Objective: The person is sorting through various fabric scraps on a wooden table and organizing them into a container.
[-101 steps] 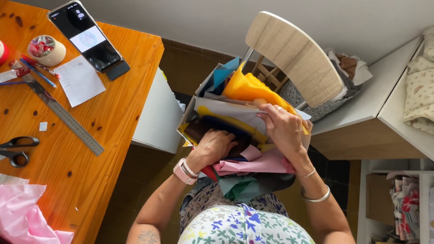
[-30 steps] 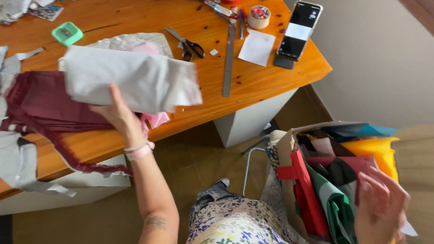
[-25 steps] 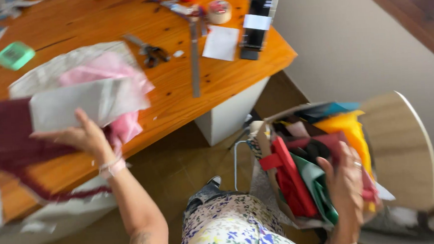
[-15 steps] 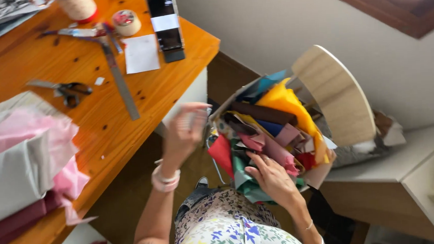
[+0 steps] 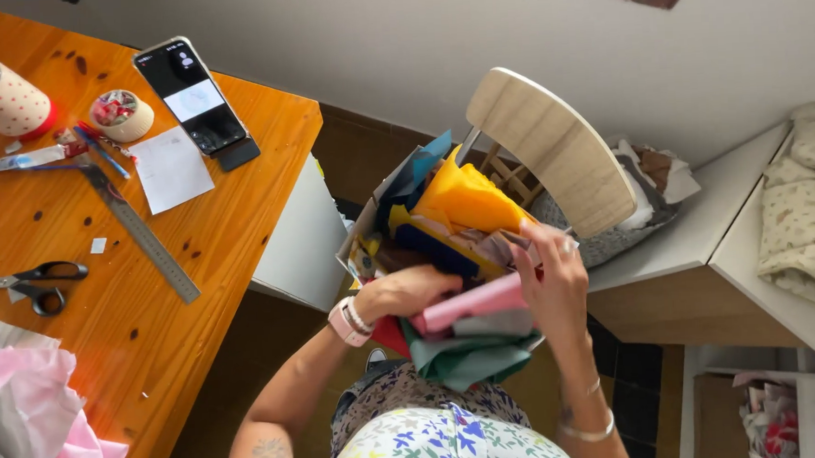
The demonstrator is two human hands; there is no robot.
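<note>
Sorting looks midway — left hand (image 5: 411, 292) buried, fingers hidden, in the fabric box (image 5: 446, 255) on the chair (image 5: 552, 147), right hand (image 5: 552, 282) pinching a pink sheet (image 5: 472, 302) — most pieces still packed.

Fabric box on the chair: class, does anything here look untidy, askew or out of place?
Yes. The box is overstuffed: yellow fabric juts above its rim, and green fabric spills over the near edge. Both the left hand and right hand are dug into it. On the table, the phone lies at its edge.
</note>
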